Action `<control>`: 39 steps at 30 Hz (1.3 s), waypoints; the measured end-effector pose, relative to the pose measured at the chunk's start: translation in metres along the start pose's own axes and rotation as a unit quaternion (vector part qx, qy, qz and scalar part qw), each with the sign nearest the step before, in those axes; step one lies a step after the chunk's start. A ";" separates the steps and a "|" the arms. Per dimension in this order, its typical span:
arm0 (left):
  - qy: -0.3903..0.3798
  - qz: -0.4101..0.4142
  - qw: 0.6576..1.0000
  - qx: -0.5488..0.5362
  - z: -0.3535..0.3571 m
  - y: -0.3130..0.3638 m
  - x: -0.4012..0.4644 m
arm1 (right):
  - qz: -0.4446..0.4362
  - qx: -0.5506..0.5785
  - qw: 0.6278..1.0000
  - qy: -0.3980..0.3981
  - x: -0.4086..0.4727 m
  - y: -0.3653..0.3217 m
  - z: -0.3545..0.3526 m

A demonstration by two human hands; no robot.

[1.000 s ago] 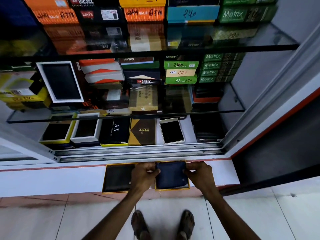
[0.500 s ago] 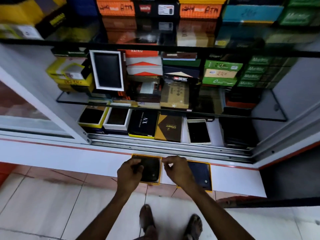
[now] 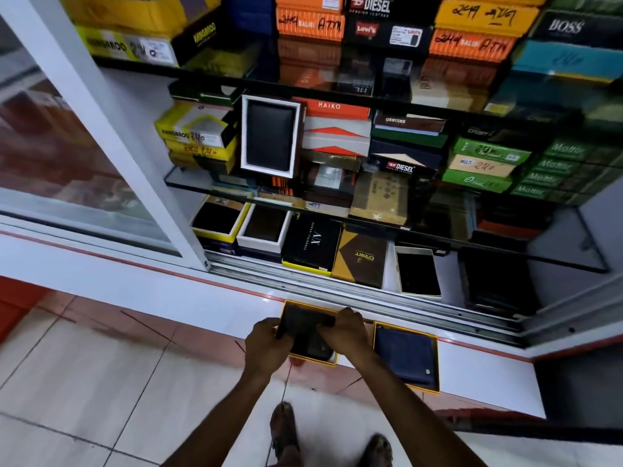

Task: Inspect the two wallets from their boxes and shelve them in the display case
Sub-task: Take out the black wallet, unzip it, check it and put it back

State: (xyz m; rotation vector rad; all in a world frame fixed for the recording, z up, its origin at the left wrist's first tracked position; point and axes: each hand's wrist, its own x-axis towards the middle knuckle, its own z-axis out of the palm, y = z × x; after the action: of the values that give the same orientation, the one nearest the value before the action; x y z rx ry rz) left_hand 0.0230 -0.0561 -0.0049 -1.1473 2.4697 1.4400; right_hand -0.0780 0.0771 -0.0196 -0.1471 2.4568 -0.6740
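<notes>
Black leather wallet (image 3: 305, 323) at lower centre of the frame, lifted partly out of its yellow-edged box (image 3: 313, 357) on the white ledge (image 3: 478, 369). Left hand (image 3: 268, 342) closed on the wallet's left edge, right hand (image 3: 347, 330) closed on its right. Just to the right, navy wallet (image 3: 404, 357) lying flat in its own yellow-edged box (image 3: 437, 365), untouched by either hand. Inspection of the first wallet likely under way. Next, probably: opening and checking it, then reaching up into the display case (image 3: 371, 288) above the sliding track, where free spots look scarce.
</notes>
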 end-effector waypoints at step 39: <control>-0.390 0.042 0.874 -0.287 -0.067 0.115 -0.001 | -0.327 0.032 0.938 0.107 -0.125 -0.054 -0.190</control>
State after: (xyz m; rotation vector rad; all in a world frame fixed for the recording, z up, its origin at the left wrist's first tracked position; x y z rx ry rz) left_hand -0.0279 -0.0740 0.1164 -0.3280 1.5815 2.1788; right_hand -0.0843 0.1437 0.2047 -0.9404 2.5806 -1.0918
